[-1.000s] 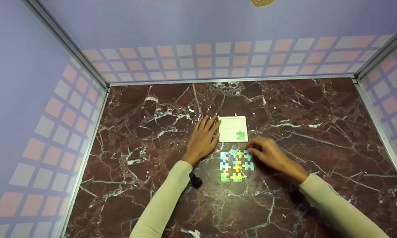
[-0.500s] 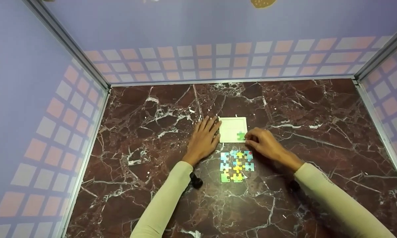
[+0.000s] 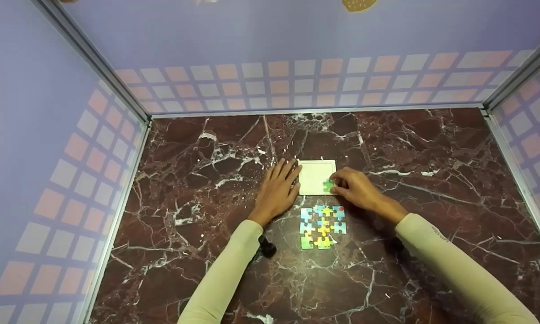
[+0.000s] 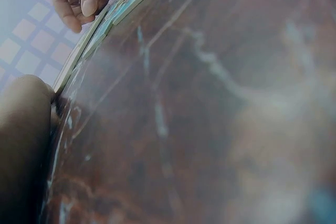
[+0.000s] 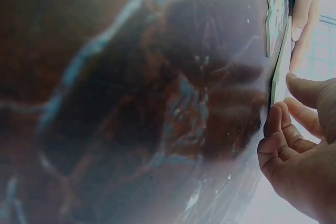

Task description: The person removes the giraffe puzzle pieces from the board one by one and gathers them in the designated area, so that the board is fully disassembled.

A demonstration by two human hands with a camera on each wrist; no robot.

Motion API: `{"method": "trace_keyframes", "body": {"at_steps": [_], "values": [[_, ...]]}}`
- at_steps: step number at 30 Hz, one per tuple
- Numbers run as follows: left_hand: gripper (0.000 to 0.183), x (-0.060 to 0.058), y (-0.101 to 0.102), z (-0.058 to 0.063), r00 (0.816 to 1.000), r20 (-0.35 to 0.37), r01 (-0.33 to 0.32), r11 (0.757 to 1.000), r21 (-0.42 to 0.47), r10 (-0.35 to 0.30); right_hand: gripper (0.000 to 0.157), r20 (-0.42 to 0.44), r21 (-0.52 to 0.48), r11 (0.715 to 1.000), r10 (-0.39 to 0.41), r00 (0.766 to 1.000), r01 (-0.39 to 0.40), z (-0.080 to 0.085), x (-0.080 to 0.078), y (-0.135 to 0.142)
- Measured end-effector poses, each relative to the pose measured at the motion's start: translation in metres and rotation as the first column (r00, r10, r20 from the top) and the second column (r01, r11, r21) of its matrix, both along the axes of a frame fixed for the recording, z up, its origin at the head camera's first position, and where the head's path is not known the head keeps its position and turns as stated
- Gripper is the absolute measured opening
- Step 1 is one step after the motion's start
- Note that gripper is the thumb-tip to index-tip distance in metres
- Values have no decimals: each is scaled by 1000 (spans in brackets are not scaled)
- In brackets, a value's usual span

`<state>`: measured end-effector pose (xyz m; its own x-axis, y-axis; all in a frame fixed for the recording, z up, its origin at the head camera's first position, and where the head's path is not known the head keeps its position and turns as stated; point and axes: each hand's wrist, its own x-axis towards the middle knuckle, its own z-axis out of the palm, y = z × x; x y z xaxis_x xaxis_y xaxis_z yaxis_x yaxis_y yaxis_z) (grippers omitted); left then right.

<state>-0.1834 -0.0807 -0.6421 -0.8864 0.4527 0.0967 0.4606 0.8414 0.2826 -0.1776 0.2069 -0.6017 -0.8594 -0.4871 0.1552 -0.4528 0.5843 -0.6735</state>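
My left hand point(image 3: 276, 191) lies flat with spread fingers, its fingertips at the left edge of a small pale puzzle tray point(image 3: 314, 170). A green jigsaw piece point(image 3: 327, 186) sits in the tray's lower right corner. At that corner is my right hand point(image 3: 357, 188), bent thumb and fingers at the green piece; whether they pinch it is hidden. In the right wrist view the right hand's thumb point(image 5: 304, 90) stands apart from the fingers beside the tray edge. Nearer to me lies a block of joined jigsaw pieces point(image 3: 323, 228), blue, yellow and green, its lower right corner vacant.
Everything lies on a dark red marbled table point(image 3: 198, 193) with white veins. Purple walls point(image 3: 274, 40) with pink and white squares stand at the back and both sides. A small black device point(image 3: 267, 246) is on the left wrist.
My right hand has moved from the upper right of the joined pieces, up and slightly left, to the green piece in the tray. The left hand has stayed beside the tray.
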Motion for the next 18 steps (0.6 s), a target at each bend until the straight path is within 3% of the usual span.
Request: {"method": "trace_keyframes", "body": {"at_steps": [10,18], "values": [[59,-1,0,-1,1000,1,-1,1000,-6,1,37,-3,116,992,41,999,-40,3,-3,-2],[59,0,0,0,1000,7,2,1000,-14,-2,34,38,126,992,21,999,-26,7,-4,-5]]}}
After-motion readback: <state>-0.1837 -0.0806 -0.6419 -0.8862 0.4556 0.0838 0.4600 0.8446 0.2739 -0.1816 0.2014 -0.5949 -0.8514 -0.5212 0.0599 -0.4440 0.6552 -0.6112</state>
